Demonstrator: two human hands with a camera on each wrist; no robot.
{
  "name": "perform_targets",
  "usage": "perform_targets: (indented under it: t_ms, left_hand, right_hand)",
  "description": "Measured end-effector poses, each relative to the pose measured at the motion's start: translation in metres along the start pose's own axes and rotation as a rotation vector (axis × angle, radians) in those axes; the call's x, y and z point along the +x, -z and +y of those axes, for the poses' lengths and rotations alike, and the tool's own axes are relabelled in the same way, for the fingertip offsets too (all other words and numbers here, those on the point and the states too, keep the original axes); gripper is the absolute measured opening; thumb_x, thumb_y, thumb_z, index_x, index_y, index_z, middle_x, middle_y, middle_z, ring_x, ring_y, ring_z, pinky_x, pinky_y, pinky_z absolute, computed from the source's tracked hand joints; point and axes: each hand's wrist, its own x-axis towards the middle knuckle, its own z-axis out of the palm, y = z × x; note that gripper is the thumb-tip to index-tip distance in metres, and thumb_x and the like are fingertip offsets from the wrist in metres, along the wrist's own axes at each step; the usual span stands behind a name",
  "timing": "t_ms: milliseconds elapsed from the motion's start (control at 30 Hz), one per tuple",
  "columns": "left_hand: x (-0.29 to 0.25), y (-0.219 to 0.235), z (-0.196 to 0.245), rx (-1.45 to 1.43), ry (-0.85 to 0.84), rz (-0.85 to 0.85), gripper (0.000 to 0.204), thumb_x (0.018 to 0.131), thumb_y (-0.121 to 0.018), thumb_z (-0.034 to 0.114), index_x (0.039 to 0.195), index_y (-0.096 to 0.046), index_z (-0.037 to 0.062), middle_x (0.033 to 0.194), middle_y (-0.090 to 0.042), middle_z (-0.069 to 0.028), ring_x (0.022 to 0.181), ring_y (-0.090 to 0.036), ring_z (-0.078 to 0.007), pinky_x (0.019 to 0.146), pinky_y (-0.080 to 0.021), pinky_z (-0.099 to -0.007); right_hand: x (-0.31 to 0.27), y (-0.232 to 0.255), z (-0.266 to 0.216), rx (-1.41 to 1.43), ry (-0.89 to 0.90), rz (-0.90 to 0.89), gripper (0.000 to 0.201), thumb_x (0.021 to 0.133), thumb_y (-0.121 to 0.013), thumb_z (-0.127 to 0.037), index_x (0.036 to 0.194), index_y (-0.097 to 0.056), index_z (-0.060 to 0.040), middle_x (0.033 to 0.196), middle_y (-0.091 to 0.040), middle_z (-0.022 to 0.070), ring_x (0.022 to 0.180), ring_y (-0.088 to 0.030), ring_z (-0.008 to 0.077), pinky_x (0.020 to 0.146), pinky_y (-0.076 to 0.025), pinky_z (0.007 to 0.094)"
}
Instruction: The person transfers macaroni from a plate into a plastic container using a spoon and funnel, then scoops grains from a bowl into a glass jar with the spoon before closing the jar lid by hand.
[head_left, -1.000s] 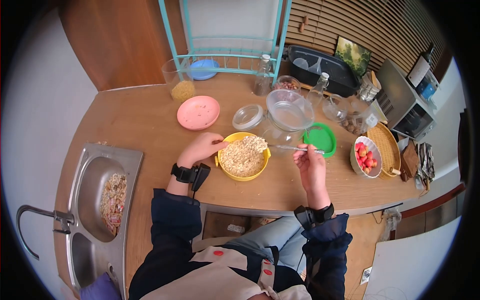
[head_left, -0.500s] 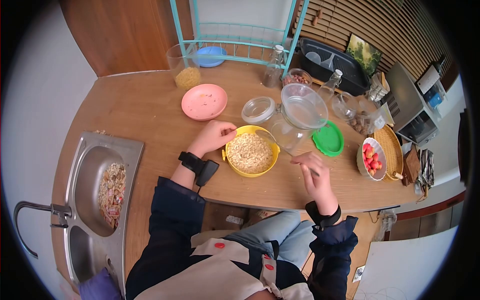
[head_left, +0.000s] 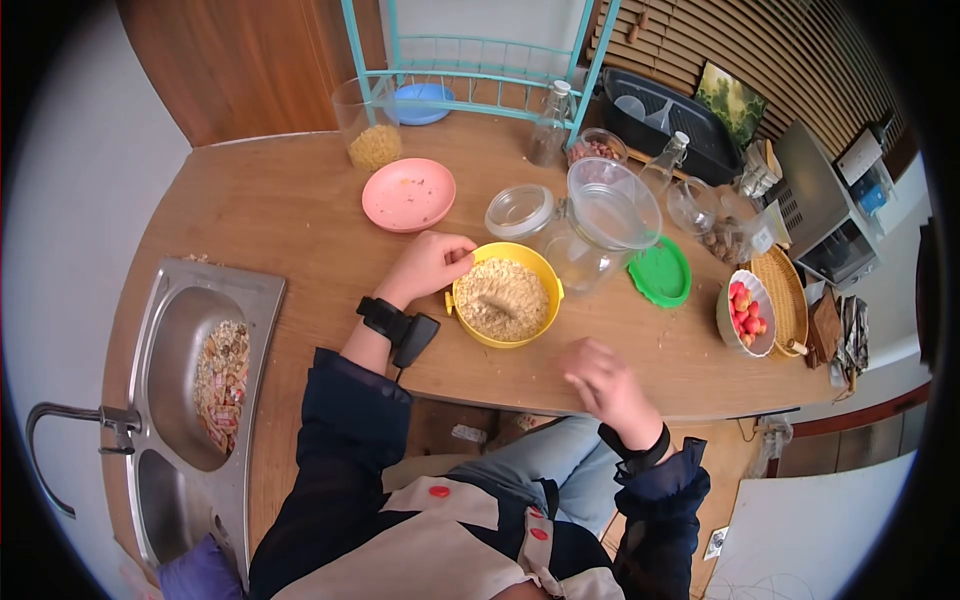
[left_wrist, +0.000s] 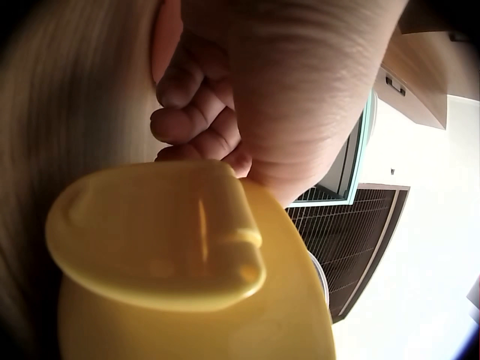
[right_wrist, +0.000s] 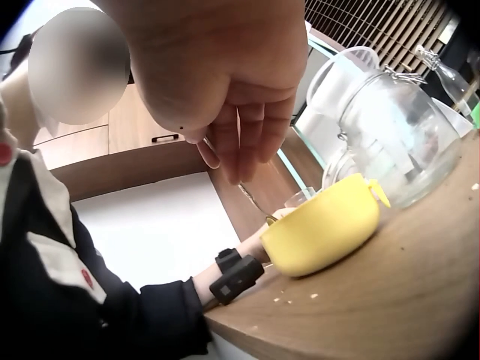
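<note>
The yellow bowl holds pale oat flakes and stands near the counter's front edge. At its left rim, my left hand pinches the edge; the left wrist view shows the yellow side tab close below that hand's curled fingers. My right hand is to the lower right of the bowl, somewhat blurred. Its fingers hold a thin metal spoon, whose lower end goes behind the bowl's rim in the right wrist view. In the head view a blurred streak lies over the flakes.
Behind the bowl stand a glass jar with a clear funnel-like piece on top, a round lid and a pink plate. To the right are a green lid and a white bowl of red fruit. A sink is left.
My right hand has moved down and towards the counter's front edge. The heap of flakes lifted on the spoon earlier is no longer visible. My left hand stays at the bowl's rim.
</note>
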Motion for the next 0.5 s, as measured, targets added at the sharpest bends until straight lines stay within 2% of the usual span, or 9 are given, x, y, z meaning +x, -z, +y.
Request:
perform_targets:
  t_ms: [267,367,500]
  left_hand:
    - [0.000,-0.001,-0.002,-0.025,-0.016,0.012,0.014,0.077,-0.059,0.010,0.085,-0.063,-0.0007,0.057,-0.058,-0.0048,0.049,-0.051,-0.0097,0.048,-0.041,-0.0241]
    - [0.000,-0.001,-0.002,-0.022,-0.017,0.015,0.014,0.076,-0.059,0.010,0.084,-0.063,-0.0008,0.057,-0.058,-0.0050,0.049,-0.051,-0.0099,0.048,-0.041,-0.0241]
    - [0.000,-0.001,-0.004,-0.017,-0.026,0.024,0.014,0.076,-0.059,0.010,0.084,-0.063,-0.0009,0.058,-0.058,-0.0051,0.049,-0.051,-0.0099,0.048,-0.041,-0.0240]
  right_hand:
    - [0.001,0.006,0.023,0.058,-0.175,0.204,0.013,0.075,-0.059,-0.002,0.087,-0.058,-0.0005,0.081,-0.058,0.0140,0.077,-0.056,0.0312,0.067,-0.046,0.0373]
    - [0.004,0.003,0.025,-0.035,-0.197,0.160,0.015,0.075,-0.059,-0.001,0.090,-0.059,0.0000,0.082,-0.058,0.0149,0.076,-0.055,0.0325,0.068,-0.046,0.0370]
    - [0.005,-0.006,0.031,0.060,-0.227,0.150,0.014,0.080,-0.056,-0.004,0.092,-0.059,-0.0003,0.082,-0.060,0.0140,0.076,-0.056,0.0303,0.068,-0.046,0.0351]
